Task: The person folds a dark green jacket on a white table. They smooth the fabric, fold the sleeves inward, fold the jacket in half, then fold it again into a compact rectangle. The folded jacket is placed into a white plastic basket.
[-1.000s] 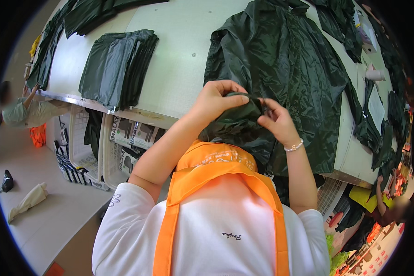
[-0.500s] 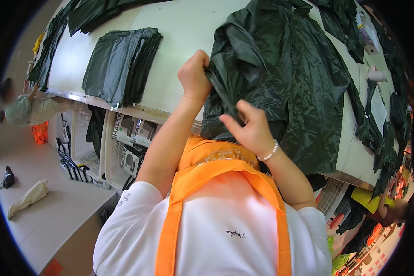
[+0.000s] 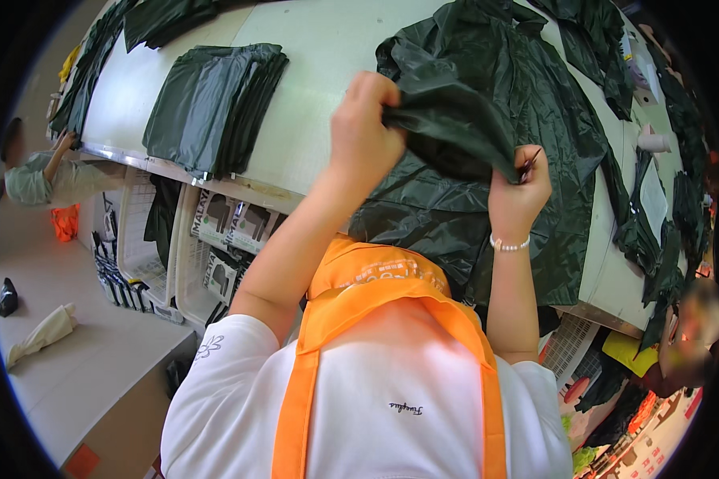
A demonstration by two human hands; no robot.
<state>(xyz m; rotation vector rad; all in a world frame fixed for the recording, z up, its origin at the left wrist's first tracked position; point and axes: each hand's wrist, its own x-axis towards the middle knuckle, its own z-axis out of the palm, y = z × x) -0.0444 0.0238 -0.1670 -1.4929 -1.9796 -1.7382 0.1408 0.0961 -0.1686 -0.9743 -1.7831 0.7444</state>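
A dark green, shiny rain jacket (image 3: 535, 128) lies spread on the pale table in front of me. My left hand (image 3: 367, 124) is closed on one end of a raised flap of its fabric (image 3: 455, 120). Closed on the other end is my right hand (image 3: 521, 188), with a beaded bracelet at the wrist. Between the two hands the flap stretches above the rest of the jacket. A small dark pointed bit sticks out by the right fingers; I cannot tell whether it is cloth or a tool.
On the table (image 3: 319, 48), a stack of folded dark green garments (image 3: 216, 104) stands to the left. More dark garments hang over the right side, near a white roll (image 3: 653, 143). White baskets (image 3: 185, 263) sit under the table edge. Other people are at far left and right.
My right hand has gone from open, thumb apart, to closed on the fabric, farther right. My left hand has shifted slightly up and right, and the flap now spans both hands.
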